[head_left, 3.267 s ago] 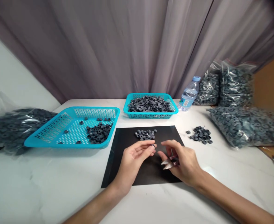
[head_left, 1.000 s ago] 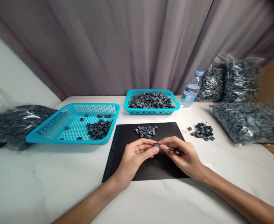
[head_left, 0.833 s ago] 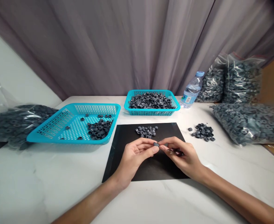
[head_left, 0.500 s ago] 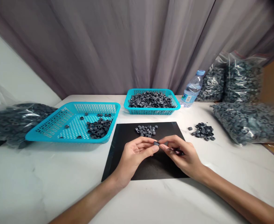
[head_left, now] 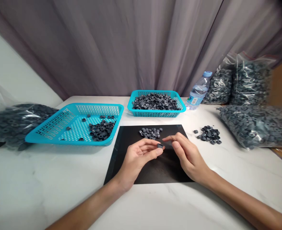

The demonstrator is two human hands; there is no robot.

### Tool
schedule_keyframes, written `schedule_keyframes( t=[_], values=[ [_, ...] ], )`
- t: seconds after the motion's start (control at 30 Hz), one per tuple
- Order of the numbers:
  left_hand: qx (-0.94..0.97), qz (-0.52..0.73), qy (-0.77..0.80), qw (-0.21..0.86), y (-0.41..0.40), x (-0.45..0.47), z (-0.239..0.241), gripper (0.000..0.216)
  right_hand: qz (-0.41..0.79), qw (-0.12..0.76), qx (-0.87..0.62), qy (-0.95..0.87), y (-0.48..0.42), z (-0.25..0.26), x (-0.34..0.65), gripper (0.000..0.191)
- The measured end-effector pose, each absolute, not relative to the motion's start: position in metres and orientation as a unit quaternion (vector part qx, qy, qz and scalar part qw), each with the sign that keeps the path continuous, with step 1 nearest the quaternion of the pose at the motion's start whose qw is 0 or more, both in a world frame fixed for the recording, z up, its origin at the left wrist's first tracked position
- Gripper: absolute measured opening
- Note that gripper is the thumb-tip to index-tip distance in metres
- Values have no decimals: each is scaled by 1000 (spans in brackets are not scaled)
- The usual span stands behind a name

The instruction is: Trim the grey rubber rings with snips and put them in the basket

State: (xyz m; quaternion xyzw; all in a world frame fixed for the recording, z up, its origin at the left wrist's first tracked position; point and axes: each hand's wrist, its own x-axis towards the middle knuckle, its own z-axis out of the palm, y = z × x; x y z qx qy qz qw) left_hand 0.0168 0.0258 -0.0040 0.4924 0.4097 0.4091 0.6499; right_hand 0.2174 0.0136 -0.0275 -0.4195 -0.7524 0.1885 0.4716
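Observation:
My left hand [head_left: 139, 156] rests on a black mat [head_left: 131, 166] and pinches a small grey ring [head_left: 160, 145] between thumb and fingertips. My right hand [head_left: 186, 155] lies just to its right, fingers stretched toward the ring; whether its fingertips hold anything small I cannot tell. A small heap of grey rings [head_left: 151, 133] lies on the mat just beyond both hands.
A turquoise basket [head_left: 59, 127] with some rings stands at the left, a fuller one [head_left: 156, 111] at the back. A loose heap of rings [head_left: 209, 134] lies right of the mat, beside a water bottle [head_left: 198, 91]. Clear bags of rings [head_left: 256, 126] sit right and left [head_left: 13, 123].
My right hand has let go of the ring that both hands pinched, and its fingers have straightened. The left hand keeps the ring. The view has shifted slightly.

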Motion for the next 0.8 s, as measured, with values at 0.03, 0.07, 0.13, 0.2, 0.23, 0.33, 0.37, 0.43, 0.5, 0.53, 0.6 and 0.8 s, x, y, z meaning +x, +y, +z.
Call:
schedule_keyframes(
  t=[0.03,0.07,0.13,0.2,0.23,0.33,0.37,0.43,0.5,0.53,0.6,0.8],
  values=[
    [491,412,410,649,26,17,-4,25,190,467,-419,-755,14,-28,217,26],
    [491,415,409,647,26,17,-5,25,191,464,-419,-757,13,-28,217,24],
    [494,423,410,640,27,17,-7,24,191,461,-422,-757,13,-28,216,21],
    [507,436,413,618,28,17,-10,23,191,464,-425,-754,14,-29,215,18],
    [520,443,416,600,28,18,-12,22,192,466,-424,-752,14,-30,215,16],
    [581,452,424,527,27,17,-16,17,197,471,-417,-752,15,-33,214,11],
    [602,450,426,503,26,17,-16,15,201,471,-411,-754,16,-34,214,9],
    [636,446,428,462,24,17,-16,11,213,470,-400,-758,16,-35,215,7],
    [658,444,426,434,23,17,-15,8,225,469,-394,-758,15,-35,215,9],
    [665,442,426,425,22,17,-15,8,230,469,-394,-756,15,-35,215,10],
    [672,439,426,416,22,18,-14,9,239,469,-397,-752,15,-34,214,14],
    [688,436,425,394,18,20,-15,15,286,455,-400,-742,15,-33,215,18]
  ],
)
